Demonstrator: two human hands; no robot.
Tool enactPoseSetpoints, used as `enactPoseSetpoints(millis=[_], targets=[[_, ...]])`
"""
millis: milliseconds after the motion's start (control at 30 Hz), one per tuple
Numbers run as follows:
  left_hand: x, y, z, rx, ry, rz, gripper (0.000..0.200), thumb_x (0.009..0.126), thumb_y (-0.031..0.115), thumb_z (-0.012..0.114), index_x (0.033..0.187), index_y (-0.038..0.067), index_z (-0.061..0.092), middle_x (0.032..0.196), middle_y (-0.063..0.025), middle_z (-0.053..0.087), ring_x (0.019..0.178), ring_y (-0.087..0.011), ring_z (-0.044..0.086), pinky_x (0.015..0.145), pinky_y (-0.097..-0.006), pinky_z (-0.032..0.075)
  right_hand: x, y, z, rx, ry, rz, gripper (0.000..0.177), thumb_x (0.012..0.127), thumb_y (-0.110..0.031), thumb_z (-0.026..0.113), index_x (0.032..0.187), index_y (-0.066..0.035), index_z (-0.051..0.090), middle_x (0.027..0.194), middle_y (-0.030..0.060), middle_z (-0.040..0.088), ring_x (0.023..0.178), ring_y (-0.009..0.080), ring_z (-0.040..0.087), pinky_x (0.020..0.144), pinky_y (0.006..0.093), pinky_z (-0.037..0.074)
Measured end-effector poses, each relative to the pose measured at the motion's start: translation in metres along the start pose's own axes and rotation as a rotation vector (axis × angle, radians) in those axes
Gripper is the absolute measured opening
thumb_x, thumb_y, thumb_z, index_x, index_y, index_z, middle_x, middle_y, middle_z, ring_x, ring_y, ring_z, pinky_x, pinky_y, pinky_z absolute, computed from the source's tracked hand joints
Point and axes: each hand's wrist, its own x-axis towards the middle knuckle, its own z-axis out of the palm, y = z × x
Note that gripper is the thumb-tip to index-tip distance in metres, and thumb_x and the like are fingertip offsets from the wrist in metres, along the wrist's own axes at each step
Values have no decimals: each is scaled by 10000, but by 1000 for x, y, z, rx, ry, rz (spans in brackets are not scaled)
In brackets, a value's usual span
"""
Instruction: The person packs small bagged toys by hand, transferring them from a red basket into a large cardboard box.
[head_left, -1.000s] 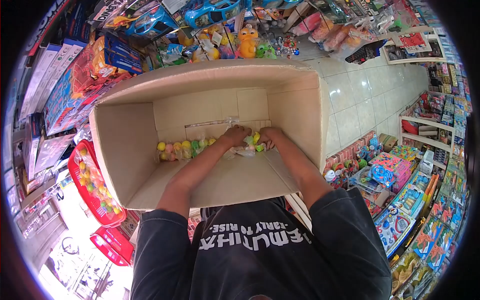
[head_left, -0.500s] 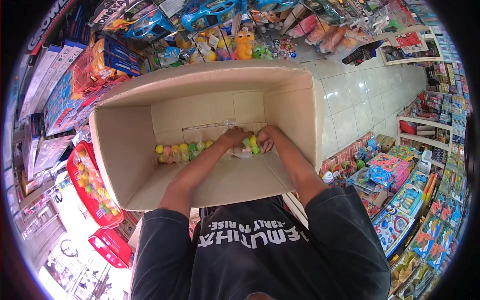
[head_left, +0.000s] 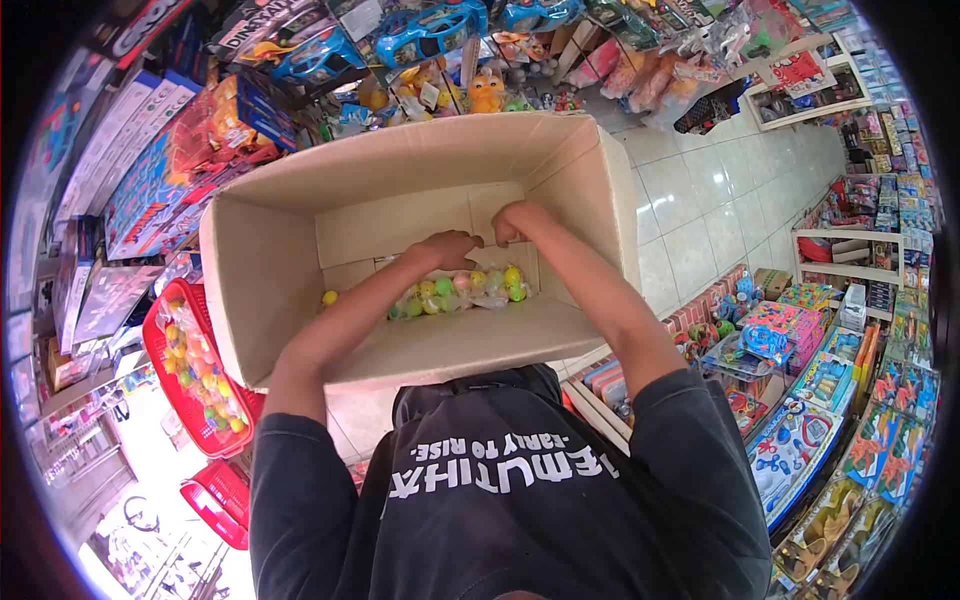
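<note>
Raised since a second ago, left hand (head_left: 448, 250) and right hand (head_left: 512, 215) are held with fingers pinched on the bag of coloured balls (head_left: 470, 288), hung inside the cardboard carton (head_left: 400, 150) at 12 o'clock. Lift-out is judged under way; wall clearance is needed next.

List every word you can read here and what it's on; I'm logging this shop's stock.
"EARLY TO RISE": dark shirt, seen upside down.
Larger line beside it on the shirt: letters not surely readable.
Toy boxes on the shelves: print too small or blurred.
Cardboard box, bag of balls: no print seen.
</note>
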Motion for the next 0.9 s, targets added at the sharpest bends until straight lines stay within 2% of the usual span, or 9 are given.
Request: enactPoseSetpoints(millis=[167, 233, 367, 500, 567, 633, 700, 767, 900], targets=[[-92, 38, -54, 52, 39, -67, 493, 780, 308, 574, 1201, 75, 469, 1083, -181, 536, 1029, -329, 506, 873, -396, 410, -61, -6, -13, 138, 260, -206, 548, 738, -252, 619, 1220, -49, 453, 1102, 144, 570, 903, 254, 589, 743, 374, 485], [-135, 68, -64, 95, 115, -107, 447, 800, 290, 558, 1175, 57, 489, 1074, -182, 540, 1011, -329, 515, 869, -397, 413, -79, 1, 4, 144, 673, -526, 519, 753, -235, 618, 1196, -16, 459, 1051, 145, 587, 902, 230, 586, 766, 355, 470], [-218, 110, -58, -243, 658, 120, 384, 848, 272, 528, 1134, 16, 505, 1095, -160, 547, 1011, -301, 534, 881, -365, 415, -173, -11, 52, 544, 909, -886, 423, 803, -133, 593, 1181, -18, 441, 973, 104, 579, 855, 187, 571, 751, 308, 458], [-289, 150, -7, -1205, 970, 265, 275, 818, 176, 595, 992, -32, 546, 941, -129, 571, 919, -213, 548, 807, -318, 438, -236, -33, 120, 1191, 474, -1238, 348, 843, -136, 562, 1154, -13, 465, 952, 41, 562, 844, 129, 546, 752, 271, 432], [-302, 143, 42, -1349, 983, 523, 217, 812, 154, 602, 908, -38, 571, 891, -123, 575, 868, -209, 555, 777, -320, 442, -235, -37, 154, 1262, 361, -1393, 381, 813, -136, 603, 1144, 7, 479, 938, 105, 574, 852, 162, 550, 733, 303, 440], [-300, 148, 83, -1561, 1000, 460, 173, 800, 133, 609, 853, -30, 582, 865, -120, 573, 813, -191, 554, 759, -307, 439, -217, -44, 176, 1244, 281, -1459, 353, 827, -133, 582, 1139, -1, 484, 948, 88, 574, 869, 151, 546, 762, 283, 433], [-292, 141, 113, -1478, 1029, 300, 172, 806, 132, 598, 877, -25, 596, 876, -106, 588, 805, -189, 565, 770, -292, 438, -203, -53, 192, 1219, 175, -1525, 326, 841, -129, 562, 1135, -9, 488, 957, 71, 575, 886, 141, 541, 791, 263, 427], [-278, 129, 141, -1320, 791, -173, 181, 810, 127, 580, 895, -32, 603, 882, -77, 608, 822, -180, 569, 790, -272, 431, -192, -68, 205, 1147, 86, -1245, 342, 839, -156, 575, 1141, -20, 489, 964, 77, 582, 882, 137, 551, 795, 254, 427], [-233, 67, 243, -761, 731, -382, 241, 805, 199, 575, 956, 19, 630, 918, -125, 643, 854, -228, 616, 753, -314, 482, -121, -82, 249, 1100, -17, -1093, 322, 855, -176, 552, 1142, -41, 491, 969, 60, 592, 884, 124, 557, 787, 244, 429]])
